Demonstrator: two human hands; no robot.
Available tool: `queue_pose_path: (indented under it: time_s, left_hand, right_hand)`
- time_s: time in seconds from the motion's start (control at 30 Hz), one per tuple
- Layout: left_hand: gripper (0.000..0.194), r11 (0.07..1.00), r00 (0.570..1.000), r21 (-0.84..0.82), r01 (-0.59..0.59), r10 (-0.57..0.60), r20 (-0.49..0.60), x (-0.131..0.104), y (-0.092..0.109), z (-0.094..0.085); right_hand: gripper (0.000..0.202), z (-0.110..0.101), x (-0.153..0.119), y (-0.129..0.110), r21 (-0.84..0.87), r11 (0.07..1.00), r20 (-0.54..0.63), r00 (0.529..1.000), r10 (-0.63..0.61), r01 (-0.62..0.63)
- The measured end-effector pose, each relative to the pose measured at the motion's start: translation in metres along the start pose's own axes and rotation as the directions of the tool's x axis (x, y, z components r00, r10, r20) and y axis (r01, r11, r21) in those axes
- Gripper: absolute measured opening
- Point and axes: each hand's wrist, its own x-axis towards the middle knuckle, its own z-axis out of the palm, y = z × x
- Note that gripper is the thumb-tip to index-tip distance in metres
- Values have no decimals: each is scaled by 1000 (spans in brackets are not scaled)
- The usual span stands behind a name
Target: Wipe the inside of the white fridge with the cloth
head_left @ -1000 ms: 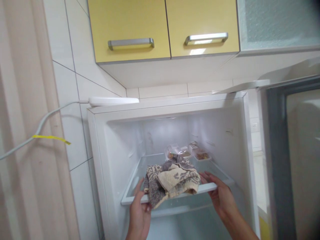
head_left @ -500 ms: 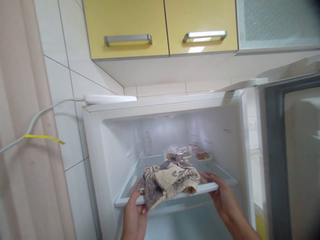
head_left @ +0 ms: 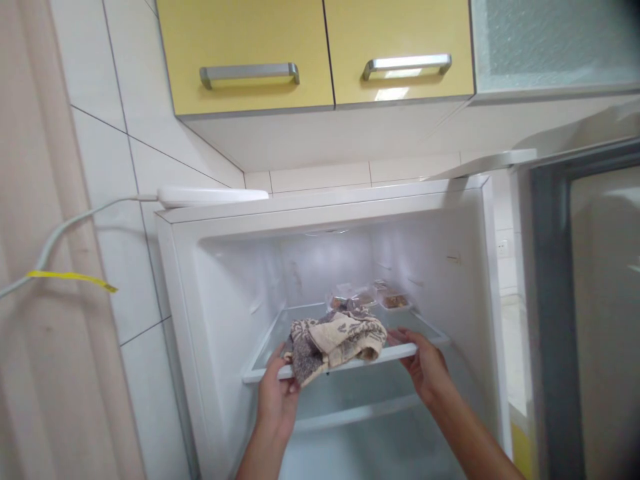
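Both my hands grip the front edge of a glass refrigerator shelf [head_left: 400, 351] with a white rim, which sits slightly tilted inside the fridge. My left hand [head_left: 278, 393] is closed on its left front part, thumb on top. On the right front part, my right hand [head_left: 424, 367] is closed, fingers over the top and partly hidden. A crumpled grey and cream patterned cloth [head_left: 335, 340] lies on the shelf between my hands and hangs a little over the front rim. Behind it, clear food packs [head_left: 396, 300] rest at the back right.
The white fridge body [head_left: 185, 320] surrounds the shelf, and its door [head_left: 550, 300] stands open at the right. Lower down is another glass shelf [head_left: 360, 417]. Yellow cupboards [head_left: 250, 40] hang above. A white device [head_left: 213, 195] with a cable lies on the fridge top.
The shelf has moved deeper into the fridge, carrying the cloth and food packs, with both hands still on its front edge. More of the lower shelf shows. The view has shifted slightly.
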Motion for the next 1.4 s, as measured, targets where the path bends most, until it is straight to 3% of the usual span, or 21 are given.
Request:
queue_pose_path:
  time_s: [0.27,0.57,0.9,1.17,1.4]
  left_hand:
    - [47,1000,996,13,-1,0,90,32,-9,2]
    - [13,996,992,19,85,-87,91,62,-18,4]
    - [14,997,994,27,71,-73,84,62,-17,3]
    - [17,988,982,113,105,-120,144,48,-10,-7]
    - [19,987,987,151,52,-74,143,64,-12,-5]
  right_hand:
    - [32,-3,31,3,-165,986,38,999,7,-1]
    - [20,1,54,9,-294,955,-25,999,42,-47]
    - [16,4,50,7,-286,955,24,995,92,-82]
    - [24,-10,39,3,-323,935,64,983,172,-143]
    - [40,-2,43,3,-506,861,13,997,74,-57]
